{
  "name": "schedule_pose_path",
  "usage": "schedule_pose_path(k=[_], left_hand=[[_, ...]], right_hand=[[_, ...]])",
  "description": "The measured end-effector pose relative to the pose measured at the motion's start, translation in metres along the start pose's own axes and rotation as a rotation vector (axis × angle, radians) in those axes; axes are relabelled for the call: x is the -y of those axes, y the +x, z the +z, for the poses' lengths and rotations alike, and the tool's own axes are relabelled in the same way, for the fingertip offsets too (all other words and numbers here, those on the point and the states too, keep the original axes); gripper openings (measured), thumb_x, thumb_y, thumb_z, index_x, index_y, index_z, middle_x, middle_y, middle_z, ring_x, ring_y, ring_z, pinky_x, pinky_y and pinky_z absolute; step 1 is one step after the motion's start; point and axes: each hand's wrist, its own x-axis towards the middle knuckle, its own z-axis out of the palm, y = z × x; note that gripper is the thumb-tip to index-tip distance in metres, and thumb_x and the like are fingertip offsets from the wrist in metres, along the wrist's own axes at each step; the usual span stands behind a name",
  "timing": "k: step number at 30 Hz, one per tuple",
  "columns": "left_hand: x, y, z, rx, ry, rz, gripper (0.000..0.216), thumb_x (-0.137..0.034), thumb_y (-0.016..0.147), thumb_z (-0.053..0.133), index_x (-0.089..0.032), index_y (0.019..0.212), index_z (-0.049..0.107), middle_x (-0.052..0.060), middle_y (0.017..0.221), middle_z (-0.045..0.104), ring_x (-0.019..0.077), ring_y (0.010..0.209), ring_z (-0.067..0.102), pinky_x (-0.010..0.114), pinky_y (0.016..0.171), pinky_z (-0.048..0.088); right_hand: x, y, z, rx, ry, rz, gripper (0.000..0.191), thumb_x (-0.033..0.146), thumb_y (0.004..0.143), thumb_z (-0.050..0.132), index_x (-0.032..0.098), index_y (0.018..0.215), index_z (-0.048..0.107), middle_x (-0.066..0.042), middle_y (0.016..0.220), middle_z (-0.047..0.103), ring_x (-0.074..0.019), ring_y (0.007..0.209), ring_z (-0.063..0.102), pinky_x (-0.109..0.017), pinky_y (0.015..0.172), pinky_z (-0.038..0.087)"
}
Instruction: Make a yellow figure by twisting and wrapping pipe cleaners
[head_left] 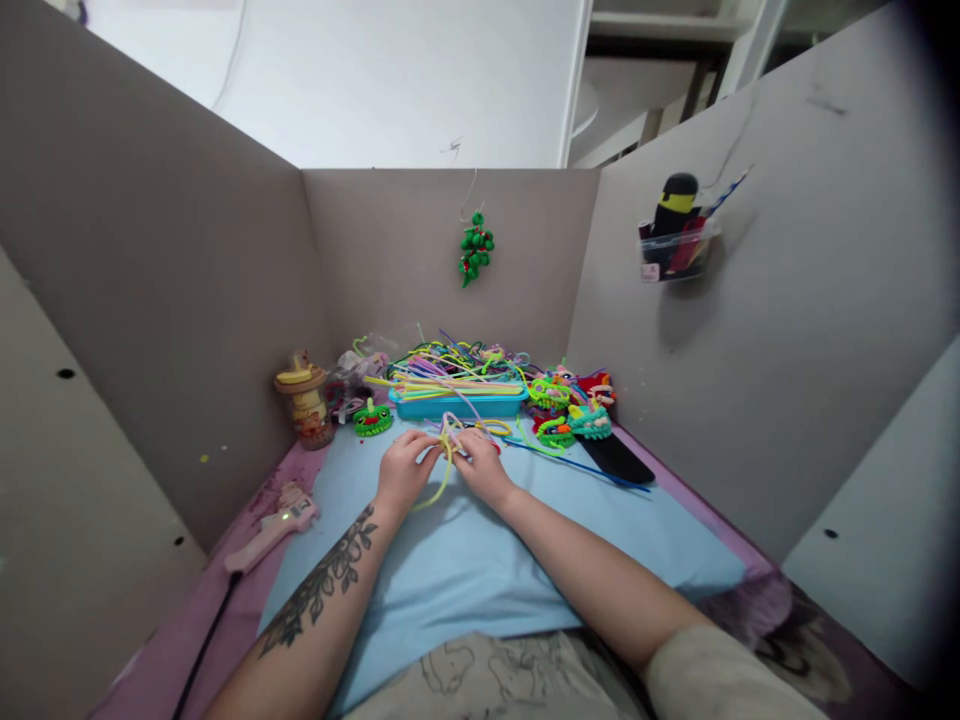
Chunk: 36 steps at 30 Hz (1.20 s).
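Observation:
My left hand (405,466) and my right hand (484,468) meet above the middle of the light blue cloth (465,560). Fingertips of both are pinched on a small bundle of bent fuzzy pipe cleaners. One, a yellow pipe cleaner (435,498), curves down below my left fingers. A pale lilac pipe cleaner (448,418) loops up between the hands. How the strands are joined is too small to make out. Beyond my right hand, a blue pipe cleaner (592,466) lies across the cloth.
Behind the hands stands a blue tray (461,406) heaped with pipe cleaners. Finished fuzzy figures (589,422) sit right of it, by a black flat object (619,458). At left are a lidded cup (306,405) and a pink glue gun (274,528). Grey panels (450,300) enclose three sides.

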Motion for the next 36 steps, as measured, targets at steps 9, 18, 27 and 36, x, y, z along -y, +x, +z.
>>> schedule_pose_path(k=[9,18,27,36], left_hand=[[0.008,-0.001,0.004,0.030,0.007,-0.008,0.015,-0.030,0.081,0.058,-0.020,0.086,0.068,0.005,0.085,0.065,0.0173,0.081,0.058,0.031,0.076,0.046],[0.015,0.005,0.008,0.127,-0.273,-0.103,0.016,-0.028,0.077,0.062,-0.017,0.085,0.069,0.003,0.073,0.056,0.0119,0.064,0.052,0.025,0.060,0.043],[0.008,0.007,-0.001,0.205,-0.264,-0.016,0.010,-0.024,0.077,0.061,-0.017,0.074,0.067,0.002,0.072,0.052,0.0123,0.069,0.049,0.025,0.064,0.042],[0.007,0.008,0.001,0.129,-0.308,-0.055,0.013,-0.027,0.079,0.056,-0.017,0.078,0.064,0.004,0.079,0.059,0.0136,0.073,0.055,0.025,0.063,0.044]], right_hand=[[0.002,-0.004,0.000,0.054,0.031,-0.011,0.011,0.021,0.085,0.049,0.019,0.085,0.060,-0.004,0.079,0.061,-0.0172,0.073,0.053,-0.029,0.069,0.042],[0.004,-0.003,-0.007,0.046,0.098,-0.047,0.006,0.020,0.084,0.052,0.020,0.079,0.056,-0.004,0.082,0.052,-0.0176,0.082,0.051,-0.030,0.074,0.044],[-0.003,-0.002,-0.014,0.061,0.144,-0.041,0.004,0.019,0.079,0.058,0.020,0.077,0.055,-0.004,0.089,0.050,-0.0177,0.088,0.052,-0.033,0.081,0.045],[-0.010,-0.001,-0.011,0.053,0.097,-0.060,0.004,0.021,0.078,0.061,0.020,0.081,0.063,-0.008,0.111,0.051,-0.0196,0.106,0.051,-0.036,0.092,0.042]])
